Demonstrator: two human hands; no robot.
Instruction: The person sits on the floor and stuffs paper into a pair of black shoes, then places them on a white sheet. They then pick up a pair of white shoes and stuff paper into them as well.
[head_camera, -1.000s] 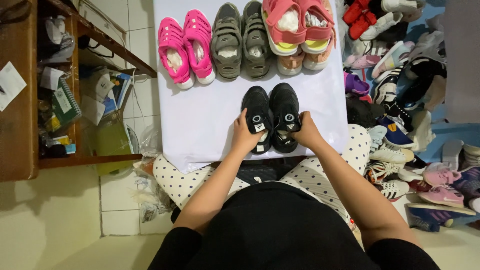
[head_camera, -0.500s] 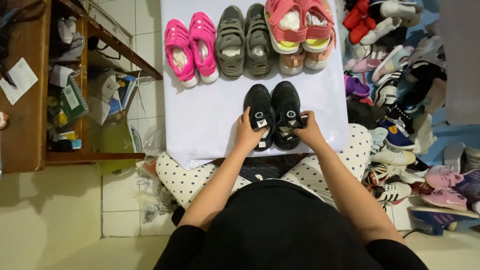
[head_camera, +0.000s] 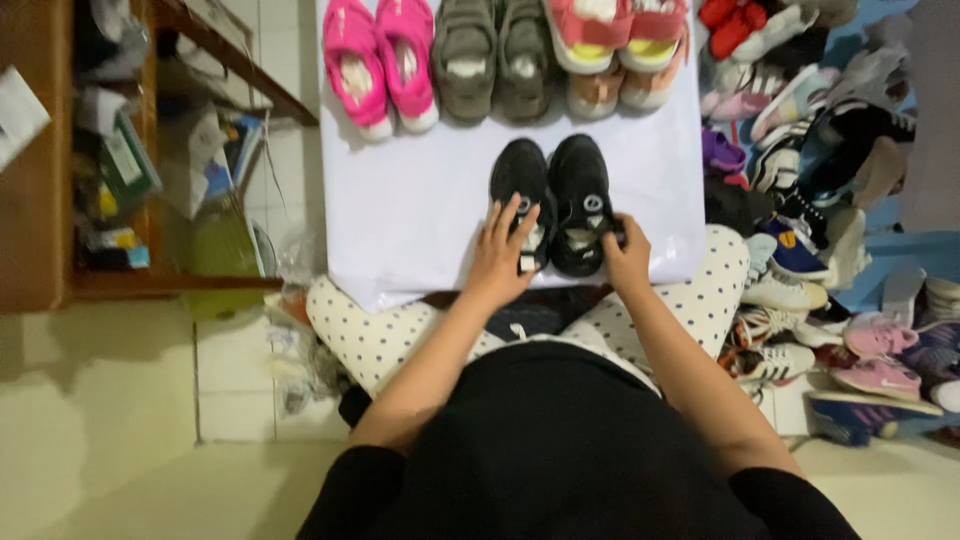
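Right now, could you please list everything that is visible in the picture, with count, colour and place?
black shoes: one pair, black, middle of the white sheet, under both hands
white sheet: one, white, on the floor ahead
pink shoes: one pair, pink, sheet's far left
grey shoes: one pair, grey, sheet's far middle
coral shoes: one pair, coral and yellow, sheet's far right
shoe pile: many, mixed colours, floor at right
wooden shelf: one, brown, cluttered, at left
left hand: on the left black shoe
right hand: on the right black shoe
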